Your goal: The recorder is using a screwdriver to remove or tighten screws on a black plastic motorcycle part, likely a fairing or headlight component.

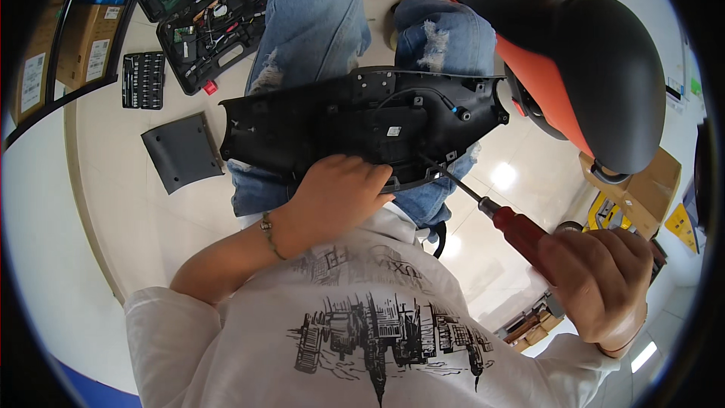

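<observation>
Across my thighs lies a black plastic cover (302,125), its hollow side with clips and screw posts facing up. A thin black cable with a blue band and a round connector (464,115) runs along its inside. My left hand (340,189) grips the near edge of this cover, fingers curled over it. In my right hand (604,279) is a screwdriver (521,230), held by its red handle. Its dark shaft slants to the far left, and the tip is over the cover's near right part; whether it touches there I cannot tell.
A black tool case (215,38) stands open on the floor at the far left, beside a socket set (143,80). Nearer lies a curved dark panel (181,153). On the right rises a scooter's black seat (612,75) with orange bodywork; a cardboard box (642,189) stands behind it.
</observation>
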A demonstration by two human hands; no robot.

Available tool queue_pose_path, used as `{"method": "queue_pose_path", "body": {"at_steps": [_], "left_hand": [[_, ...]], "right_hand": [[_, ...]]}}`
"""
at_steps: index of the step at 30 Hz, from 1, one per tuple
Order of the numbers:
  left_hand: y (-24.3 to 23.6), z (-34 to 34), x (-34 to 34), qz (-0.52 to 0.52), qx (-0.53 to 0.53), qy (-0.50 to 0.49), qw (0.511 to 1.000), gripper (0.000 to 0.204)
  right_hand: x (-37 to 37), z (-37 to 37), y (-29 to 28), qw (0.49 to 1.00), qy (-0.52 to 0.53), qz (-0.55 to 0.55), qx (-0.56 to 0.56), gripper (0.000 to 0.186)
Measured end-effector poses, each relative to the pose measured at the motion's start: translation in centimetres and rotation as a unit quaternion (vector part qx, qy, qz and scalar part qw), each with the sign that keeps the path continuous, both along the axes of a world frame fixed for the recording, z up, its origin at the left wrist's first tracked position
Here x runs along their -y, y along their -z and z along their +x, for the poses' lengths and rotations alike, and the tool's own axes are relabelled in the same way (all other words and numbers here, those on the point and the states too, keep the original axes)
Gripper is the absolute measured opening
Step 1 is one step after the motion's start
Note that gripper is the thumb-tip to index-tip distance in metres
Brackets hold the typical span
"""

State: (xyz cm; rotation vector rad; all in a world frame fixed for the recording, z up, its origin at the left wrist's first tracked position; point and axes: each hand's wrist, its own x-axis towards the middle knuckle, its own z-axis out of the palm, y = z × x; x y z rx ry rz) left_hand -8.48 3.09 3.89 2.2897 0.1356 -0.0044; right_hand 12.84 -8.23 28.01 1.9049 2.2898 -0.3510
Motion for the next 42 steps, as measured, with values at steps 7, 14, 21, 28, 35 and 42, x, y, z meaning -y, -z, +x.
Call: {"method": "queue_pose_path", "body": {"at_steps": [7, 14, 21, 28, 35, 42], "left_hand": [[-0.1, -0.1, -0.1, -0.007, -0.013, -0.005, 1.0, 0.035], [-0.3, 0.2, -0.2, -0.003, -0.024, 0.012, 1.0, 0.033], [-0.3, -0.2, 0.1, 0.01, -0.041, 0.014, 0.999, 0.033], [-0.6, 0.0, -0.3, -0.002, -0.054, 0.01, 0.998, 0.036], [-2.7, -0.2, -2.0, 0.012, 0.003, -0.012, 1.0, 0.034], [-3.3, -5.8, -8.1, -0.016, -0.028, -0.322, 0.946, 0.012]], "right_hand": [[0.1, 0.7, 0.5, 0.994, 0.083, -0.064, -0.013, 0.048], [0.6, 0.6, 0.4, 1.0, 0.029, -0.001, 0.01, 0.039], [1.7, 1.5, 5.3, 0.962, 0.099, 0.048, -0.252, 0.04], [3.4, 1.2, 3.8, 0.948, 0.223, 0.083, -0.212, 0.05], [12.7, 8.8, 2.9, 0.837, 0.176, 0.142, -0.499, 0.054], [15.3, 5.1, 7.9, 0.671, 0.45, 0.297, -0.509, 0.037]]}}
